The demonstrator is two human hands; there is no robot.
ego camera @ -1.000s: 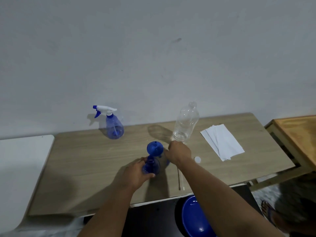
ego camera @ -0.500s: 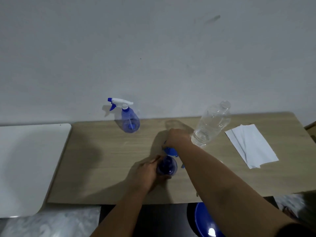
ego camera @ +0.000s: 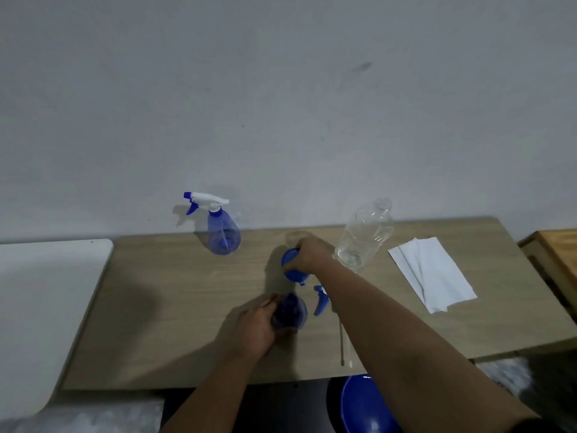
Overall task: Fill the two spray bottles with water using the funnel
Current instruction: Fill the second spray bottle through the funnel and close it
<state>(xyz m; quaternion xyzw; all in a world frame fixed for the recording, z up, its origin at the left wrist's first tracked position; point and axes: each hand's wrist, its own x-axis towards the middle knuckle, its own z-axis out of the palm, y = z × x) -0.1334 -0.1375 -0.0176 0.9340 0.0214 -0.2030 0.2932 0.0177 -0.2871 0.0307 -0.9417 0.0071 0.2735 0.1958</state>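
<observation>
My left hand (ego camera: 254, 329) grips an open blue spray bottle (ego camera: 290, 312) standing near the front middle of the wooden table (ego camera: 175, 307). My right hand (ego camera: 310, 253) holds the blue funnel (ego camera: 292, 271) down at the tabletop, farther back than that bottle and apart from it. The bottle's blue trigger head (ego camera: 321, 298) with its thin dip tube (ego camera: 342, 342) lies on the table under my right forearm. A second blue spray bottle (ego camera: 223, 232), with its white and blue sprayer on, stands at the back left. A clear plastic water bottle (ego camera: 363, 235), uncapped, stands right of my right hand.
White folded paper (ego camera: 432, 273) lies on the right part of the table. A white surface (ego camera: 37, 295) adjoins the table's left side, and a wooden piece of furniture (ego camera: 555, 251) stands at the right. A blue round object (ego camera: 365, 404) sits below the front edge.
My right hand has lifted the funnel off the open spray bottle and carried it away toward the back of the table. My left hand keeps its grip on the bottle.
</observation>
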